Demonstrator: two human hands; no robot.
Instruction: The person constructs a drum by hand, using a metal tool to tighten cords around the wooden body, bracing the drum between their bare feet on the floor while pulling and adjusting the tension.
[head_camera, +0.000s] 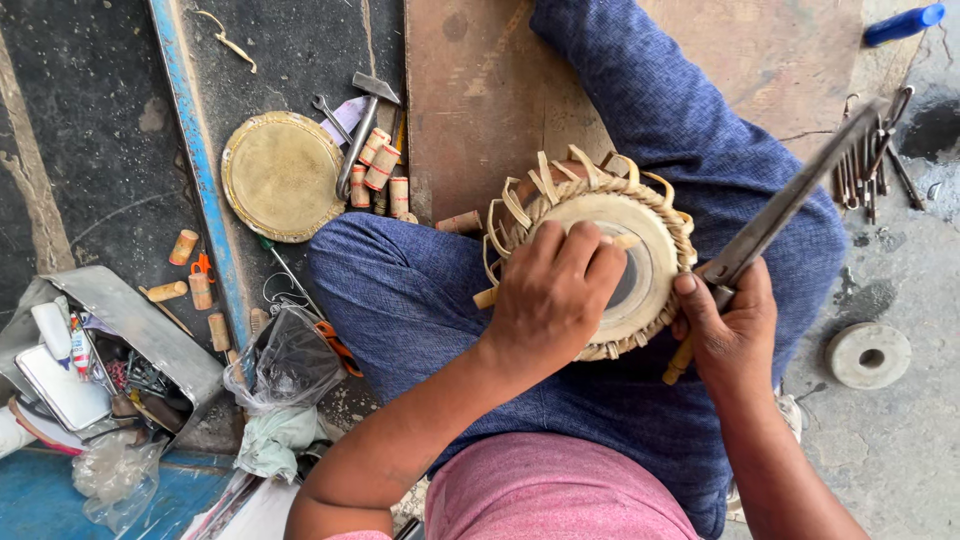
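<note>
The small drum (615, 265) lies in the person's lap, its round pale skin facing up toward the camera, ringed by braided straps whose loose ends stick out on the far and left sides. A long metal tool (790, 205) runs slantwise, its handle end low near the drum's right edge and its tip pointing up to the far right. The person sits cross-legged in blue trousers on a grey concrete floor (900, 440), with a wooden board (470, 100) beyond the knees. The left hand (550, 295) lies flat over the drum's near-left part, fingers spread loosely and pressing on skin and rim. The right hand (728, 325) is clenched around the tool's handle just beside the drum. To the left lie a brass disc (282, 176), a hammer (362, 125) and small wooden pegs (380, 168); a stone ring (868, 355) sits right.
</note>
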